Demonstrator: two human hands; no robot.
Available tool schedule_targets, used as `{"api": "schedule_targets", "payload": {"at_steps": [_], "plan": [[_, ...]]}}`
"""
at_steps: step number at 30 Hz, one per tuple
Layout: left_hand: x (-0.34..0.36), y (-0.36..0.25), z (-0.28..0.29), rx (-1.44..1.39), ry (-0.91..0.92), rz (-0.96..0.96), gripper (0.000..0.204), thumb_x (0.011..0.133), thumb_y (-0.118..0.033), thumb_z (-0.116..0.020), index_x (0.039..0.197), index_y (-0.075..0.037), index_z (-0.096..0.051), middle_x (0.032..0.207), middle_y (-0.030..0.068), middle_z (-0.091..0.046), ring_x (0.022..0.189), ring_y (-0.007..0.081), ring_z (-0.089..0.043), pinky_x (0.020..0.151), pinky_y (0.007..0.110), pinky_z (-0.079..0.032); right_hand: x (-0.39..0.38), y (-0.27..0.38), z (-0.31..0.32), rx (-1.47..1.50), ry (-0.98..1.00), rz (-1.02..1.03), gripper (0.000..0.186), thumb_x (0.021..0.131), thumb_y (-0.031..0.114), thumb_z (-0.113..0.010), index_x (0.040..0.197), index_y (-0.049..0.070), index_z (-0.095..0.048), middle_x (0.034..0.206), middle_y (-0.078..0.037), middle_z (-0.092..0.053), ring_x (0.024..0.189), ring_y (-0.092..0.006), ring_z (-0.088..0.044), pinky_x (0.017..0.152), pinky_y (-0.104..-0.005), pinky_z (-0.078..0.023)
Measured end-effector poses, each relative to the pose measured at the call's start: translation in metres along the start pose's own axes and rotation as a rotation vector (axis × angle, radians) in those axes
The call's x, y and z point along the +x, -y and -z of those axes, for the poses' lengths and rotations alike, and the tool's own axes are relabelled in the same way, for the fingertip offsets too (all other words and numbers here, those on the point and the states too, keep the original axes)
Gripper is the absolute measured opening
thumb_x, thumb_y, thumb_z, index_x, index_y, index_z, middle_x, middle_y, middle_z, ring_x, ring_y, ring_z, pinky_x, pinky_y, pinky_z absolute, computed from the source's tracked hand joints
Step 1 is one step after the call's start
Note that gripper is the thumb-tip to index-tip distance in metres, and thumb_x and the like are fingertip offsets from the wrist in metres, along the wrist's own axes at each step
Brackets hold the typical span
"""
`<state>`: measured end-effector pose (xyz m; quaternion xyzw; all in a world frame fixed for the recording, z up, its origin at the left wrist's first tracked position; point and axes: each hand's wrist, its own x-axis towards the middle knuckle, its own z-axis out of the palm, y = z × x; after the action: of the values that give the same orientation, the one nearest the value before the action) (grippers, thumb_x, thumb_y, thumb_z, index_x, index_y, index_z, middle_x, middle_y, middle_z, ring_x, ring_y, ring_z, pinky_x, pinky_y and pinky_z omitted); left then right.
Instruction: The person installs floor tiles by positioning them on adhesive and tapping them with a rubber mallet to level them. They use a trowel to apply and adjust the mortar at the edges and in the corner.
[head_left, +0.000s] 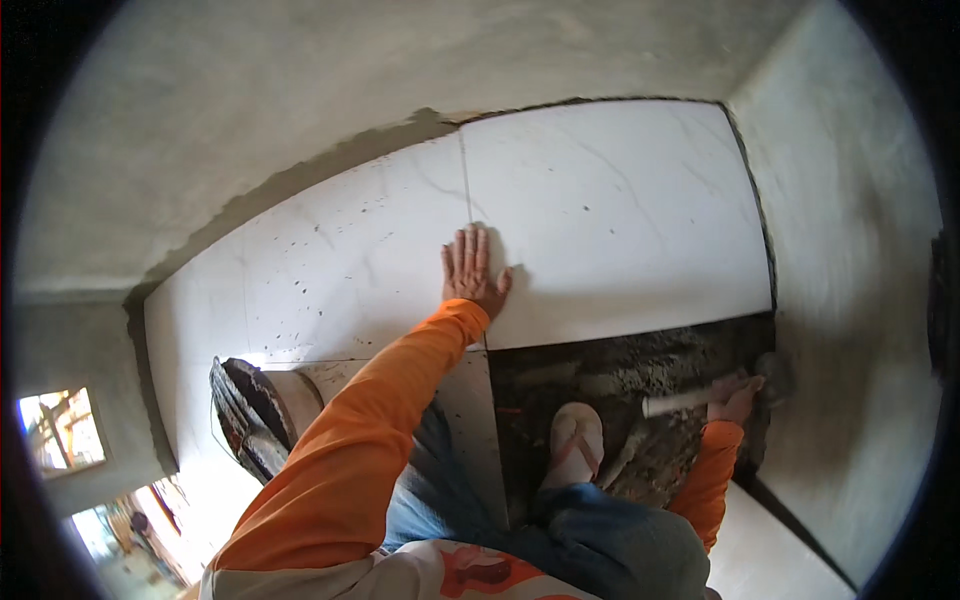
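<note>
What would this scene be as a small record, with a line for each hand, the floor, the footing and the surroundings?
Left hand: palm down on the white tiles, near a seam
Right hand: gripping a mallet with a pale handle and dark head, close to its head
Floor: tiles beside a dark untiled patch
Footing: one sandalled foot on that patch
Surroundings: grimy bucket at left; grey walls

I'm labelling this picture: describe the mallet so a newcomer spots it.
Start at the grey wall on the right, then the dark untiled patch beside it. There the right hand grips the mallet, set apart by its pale handle and dark head.
</note>
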<state>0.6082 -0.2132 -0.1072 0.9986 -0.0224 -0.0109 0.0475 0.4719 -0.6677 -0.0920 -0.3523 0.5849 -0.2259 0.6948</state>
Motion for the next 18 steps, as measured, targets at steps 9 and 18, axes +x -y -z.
{"api": "schedule_targets", "payload": {"at_steps": [9,18], "plan": [[0.011,-0.029,0.006,-0.157,0.02,-0.021,0.074,0.088,-0.042,-0.042,0.145,-0.002,-0.016,0.152,0.0166,-0.012,0.142,0.0321,-0.007,0.114,0.049,-0.003,0.102,0.015,-0.016,-0.148,0.328,0.128,0.045,0.093,0.05,-0.044,0.078,0.008,-0.051,0.06,0.001,-0.045,0.049,-0.0128,-0.039,0.047,-0.0316,-0.037],[-0.002,-0.01,0.005,-0.115,0.027,-0.008,0.075,0.087,-0.042,-0.043,0.144,-0.001,-0.017,0.151,0.0175,-0.014,0.141,0.0328,-0.009,0.114,0.049,-0.005,0.029,0.003,-0.048,-0.142,0.188,-0.001,0.043,0.093,0.046,-0.045,0.067,0.011,-0.046,0.058,0.0,-0.042,0.05,-0.0147,-0.039,0.05,-0.0336,-0.039]]}}
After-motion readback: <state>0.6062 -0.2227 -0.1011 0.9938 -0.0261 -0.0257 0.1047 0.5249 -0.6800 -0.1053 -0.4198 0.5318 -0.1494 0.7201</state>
